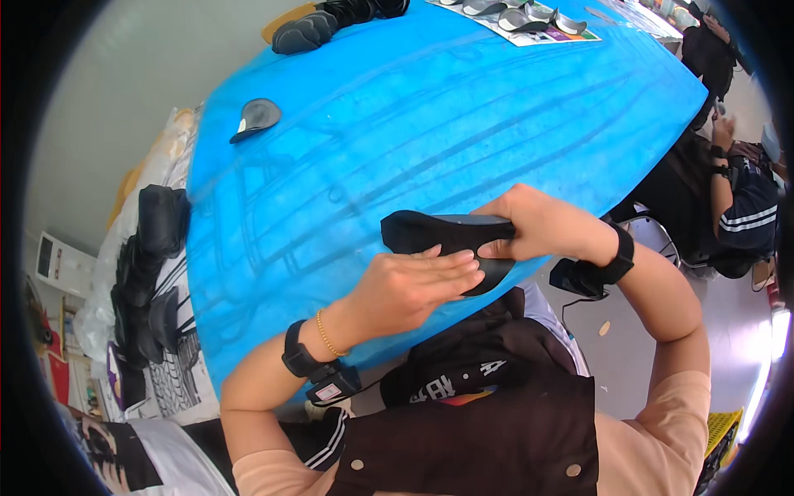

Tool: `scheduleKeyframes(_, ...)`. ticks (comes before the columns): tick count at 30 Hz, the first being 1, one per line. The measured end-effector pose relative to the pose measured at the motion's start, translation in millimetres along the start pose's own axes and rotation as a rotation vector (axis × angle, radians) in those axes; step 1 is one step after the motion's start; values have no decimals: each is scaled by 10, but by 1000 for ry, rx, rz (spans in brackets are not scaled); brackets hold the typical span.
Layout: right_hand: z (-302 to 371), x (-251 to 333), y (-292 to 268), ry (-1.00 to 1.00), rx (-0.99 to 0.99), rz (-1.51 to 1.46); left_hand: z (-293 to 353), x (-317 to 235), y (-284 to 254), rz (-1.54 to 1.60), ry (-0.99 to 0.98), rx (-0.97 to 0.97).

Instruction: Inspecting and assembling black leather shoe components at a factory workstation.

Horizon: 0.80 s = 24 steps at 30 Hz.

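A black, curved piece with a soft-looking, fabric-like face and a smooth grey strip along its far edge is held just above the near side of the blue-covered table. My right hand grips its right end, thumb on the near face and fingers hidden behind. My left hand lies across its near face with the fingers stretched flat, pressing on it. A rounded dark flap of the piece shows below my fingertips. One grey curved shell rests alone toward the far left of the table.
Black curved pieces are stacked along the left edge, with more black pieces at the far side. Several grey shells lie on a printed sheet at the back. Another person's arm is at the right, beside a metal-framed stool.
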State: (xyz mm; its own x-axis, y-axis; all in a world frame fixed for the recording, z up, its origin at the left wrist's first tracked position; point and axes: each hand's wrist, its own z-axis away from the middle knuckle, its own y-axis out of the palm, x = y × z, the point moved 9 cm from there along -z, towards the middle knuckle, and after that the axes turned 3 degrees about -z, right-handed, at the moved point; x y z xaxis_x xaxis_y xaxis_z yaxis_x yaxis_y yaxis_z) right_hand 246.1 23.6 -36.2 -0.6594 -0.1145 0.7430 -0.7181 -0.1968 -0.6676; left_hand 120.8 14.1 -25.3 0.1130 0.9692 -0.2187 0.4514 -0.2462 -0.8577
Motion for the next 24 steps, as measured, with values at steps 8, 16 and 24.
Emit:
scheduleKeyframes(8,146,236,26,-101,-161,361,32,-66,67,-91,28,47)
scheduleKeyframes(16,183,280,-1,-71,-165,507,54,-231,55,-261,160,41)
scheduleKeyframes(24,196,104,43,47,-172,356,101,-310,81,-181,86,138)
